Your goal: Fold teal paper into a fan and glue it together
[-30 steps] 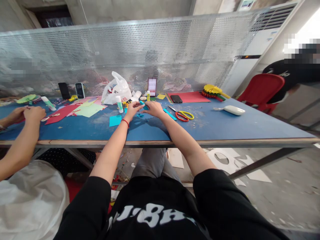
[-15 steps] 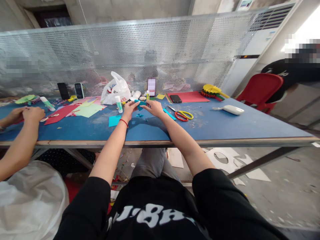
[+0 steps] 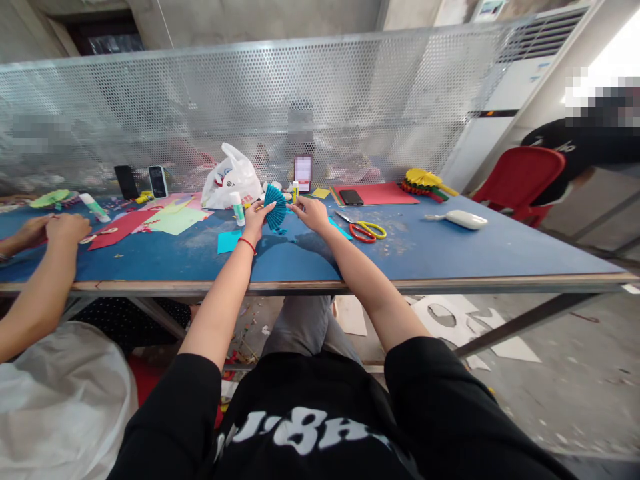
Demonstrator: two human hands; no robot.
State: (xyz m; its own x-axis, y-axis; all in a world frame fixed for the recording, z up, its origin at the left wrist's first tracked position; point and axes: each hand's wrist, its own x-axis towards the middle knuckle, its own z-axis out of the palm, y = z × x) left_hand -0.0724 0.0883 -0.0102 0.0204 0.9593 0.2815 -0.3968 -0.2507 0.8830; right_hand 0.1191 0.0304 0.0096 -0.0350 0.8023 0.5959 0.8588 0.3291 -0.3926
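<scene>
A pleated blue paper fan [image 3: 276, 208] stands spread out above the table, pinched at its left side in my left hand [image 3: 254, 219]. My right hand [image 3: 313, 213] is just right of the fan, its thumb and fingers pressed together; whatever they may hold is too small to make out. Small blue paper scraps [image 3: 278, 231] lie below the fan. A flat blue paper piece [image 3: 229, 241] rests by my left wrist, and a blue strip [image 3: 341, 229] lies beside my right wrist. Scissors [image 3: 367, 231] with red and yellow handles lie further right.
Behind my hands stand a glue stick [image 3: 238, 209], a white plastic bag [image 3: 233, 180] and a propped phone [image 3: 303, 173]. A dark phone [image 3: 351, 197] lies on red paper [image 3: 390, 193]. At left, a co-worker's hands [image 3: 67, 228] are near coloured paper [image 3: 175, 219].
The blue paper, bunched between both hands before, is now fanned out upright in my left hand. My right hand has drawn slightly right, away from it.
</scene>
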